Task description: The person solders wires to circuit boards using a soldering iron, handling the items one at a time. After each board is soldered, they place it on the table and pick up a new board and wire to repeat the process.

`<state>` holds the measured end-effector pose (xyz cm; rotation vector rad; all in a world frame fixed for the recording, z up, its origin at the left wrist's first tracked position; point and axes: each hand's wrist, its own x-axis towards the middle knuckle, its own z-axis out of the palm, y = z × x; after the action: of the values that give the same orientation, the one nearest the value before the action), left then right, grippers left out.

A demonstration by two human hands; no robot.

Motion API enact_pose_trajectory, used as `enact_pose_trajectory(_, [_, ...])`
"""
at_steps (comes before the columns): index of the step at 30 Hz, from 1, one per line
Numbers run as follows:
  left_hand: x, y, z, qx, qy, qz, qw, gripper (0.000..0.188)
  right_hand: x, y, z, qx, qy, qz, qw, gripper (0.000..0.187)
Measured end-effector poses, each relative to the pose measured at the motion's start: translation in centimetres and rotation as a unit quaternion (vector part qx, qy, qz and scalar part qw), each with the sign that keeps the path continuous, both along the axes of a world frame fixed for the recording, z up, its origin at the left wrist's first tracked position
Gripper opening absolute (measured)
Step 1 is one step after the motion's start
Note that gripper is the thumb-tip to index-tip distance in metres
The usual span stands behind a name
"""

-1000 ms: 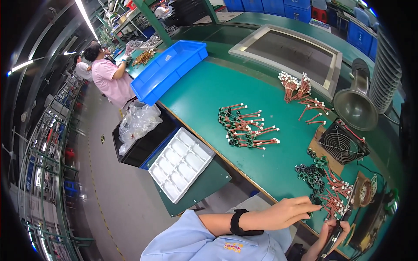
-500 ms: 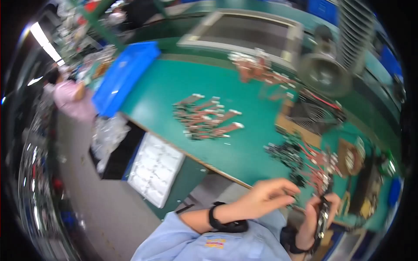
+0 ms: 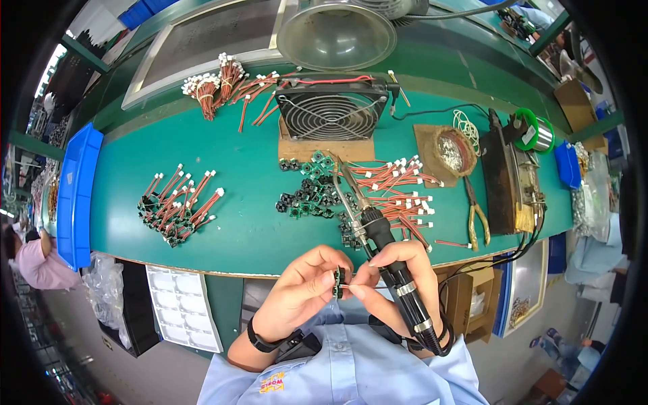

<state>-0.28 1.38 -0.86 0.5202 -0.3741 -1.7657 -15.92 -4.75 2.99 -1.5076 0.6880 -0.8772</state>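
Observation:
My left hand [image 3: 297,293] pinches a small green circuit board [image 3: 338,283] with black parts, above the bench's front edge. My right hand [image 3: 398,287] has a soldering iron [image 3: 378,228] wrapped in its grip, its metal tip pointing up and away over the bench. The right thumb and forefinger also meet at a thin reddish wire beside the board; whether the wire is joined to it I cannot tell. Just beyond my hands lie a pile of small black-and-green boards [image 3: 307,199] and rows of red wires with white connectors [image 3: 398,179].
On the left lie boards with wires attached [image 3: 177,209] and a blue tray [image 3: 77,196]. A black fan [image 3: 332,115] stands behind the iron, under a round metal hood [image 3: 336,37]. Rightward are a round tin [image 3: 453,150], pliers [image 3: 476,216], a black station [image 3: 503,182] and a solder reel [image 3: 543,133].
The view has swung rightward and steadied. My hands, apart before with the left one raised, are now together, with the left one holding a board. The iron stays in my right hand.

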Motion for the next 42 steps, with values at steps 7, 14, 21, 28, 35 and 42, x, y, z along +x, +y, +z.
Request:
enact_pose_trajectory(7, [-0.26,0.01,0.1,0.025,0.009,-0.001,1.0,0.022,0.07,-0.09,0.17,0.005,-0.005,0.01,1.0,0.038])
enact_pose_trajectory(14, [-0.84,-0.11,0.53,0.04,0.027,0.032,0.998,0.025,0.2,-0.18,0.57,-0.065,0.024,-0.009,0.998,0.035])
enact_pose_trajectory(21, [-0.75,0.23,0.37,0.023,-0.012,0.023,0.999,0.024,0.16,-0.19,0.84,-0.087,0.023,-0.029,0.996,0.034])
enact_pose_trajectory(28, [-0.92,0.24,0.47,0.027,-0.038,0.029,0.998,0.024,0.03,-0.19,0.79,-0.088,0.019,-0.033,0.995,0.034])
enact_pose_trajectory(35, [-0.98,0.13,0.38,0.018,-0.053,0.031,0.998,0.025,0.01,-0.32,0.87,-0.089,0.013,-0.037,0.995,0.035])
enact_pose_trajectory(42, [-1.03,0.14,0.32,0.019,-0.063,0.037,0.997,0.026,-0.01,-0.41,0.74,-0.088,0.002,-0.036,0.995,0.036])
